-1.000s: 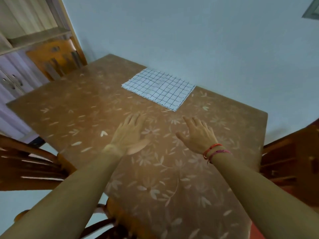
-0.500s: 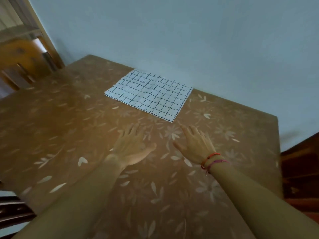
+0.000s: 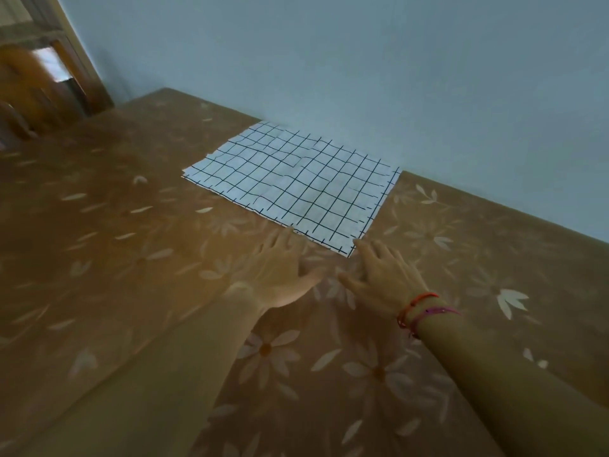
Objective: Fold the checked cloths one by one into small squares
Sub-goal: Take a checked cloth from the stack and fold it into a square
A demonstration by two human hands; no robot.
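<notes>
A white cloth with a dark check (image 3: 293, 186) lies flat near the table's far edge, against the wall; layered edges at its left corner suggest more than one cloth stacked. My left hand (image 3: 280, 272) is stretched out palm down, fingers apart, its fingertips at the cloth's near edge. My right hand (image 3: 382, 275), with red and pink strings at the wrist, is also flat and spread, fingertips at the cloth's near right corner. Neither hand holds anything.
The table (image 3: 131, 258) wears a brown cover printed with pale flowers. A pale blue wall (image 3: 362, 77) runs right behind it. Wooden furniture (image 3: 49, 90) stands blurred at the far left.
Both hands have reached forward from the middle of the table to the near edge of the cloth. The camera has moved closer to the cloth.
</notes>
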